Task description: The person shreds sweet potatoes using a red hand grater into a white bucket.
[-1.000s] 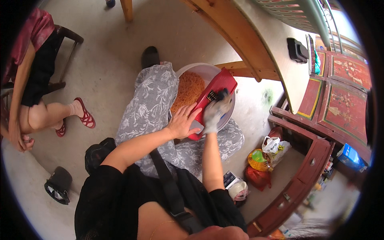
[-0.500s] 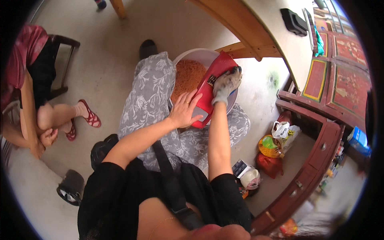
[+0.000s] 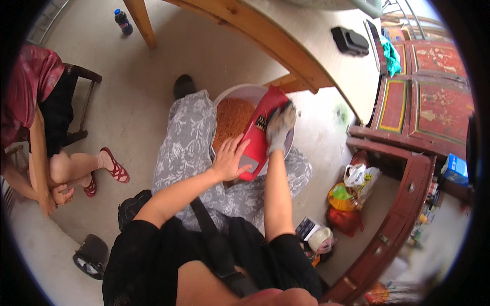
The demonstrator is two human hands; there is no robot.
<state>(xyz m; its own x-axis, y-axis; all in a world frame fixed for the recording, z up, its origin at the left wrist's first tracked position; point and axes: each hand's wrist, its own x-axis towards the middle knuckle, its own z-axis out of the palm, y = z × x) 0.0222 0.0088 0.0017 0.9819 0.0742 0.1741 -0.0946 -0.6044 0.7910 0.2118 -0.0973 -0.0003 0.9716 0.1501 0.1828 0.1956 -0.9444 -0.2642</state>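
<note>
Red grater [image 3: 258, 143] is lying across the tub [image 3: 242, 92], left hand [image 3: 229, 160] steadying it, fingers splayed; gloved right hand [image 3: 280, 128] is curling over it (can't tell what's gripped). I'd be bracing firmly.

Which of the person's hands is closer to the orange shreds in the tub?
Left. The left hand lies against the red board, its fingers close beside the orange shreds. The gloved right hand is farther right, over the board's other side.

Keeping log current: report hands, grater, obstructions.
Left hand bare, spread on red grater. Gloved right hand beside black insert. Grater slanted across tub of orange shreds. Wooden brace near far end.
</note>
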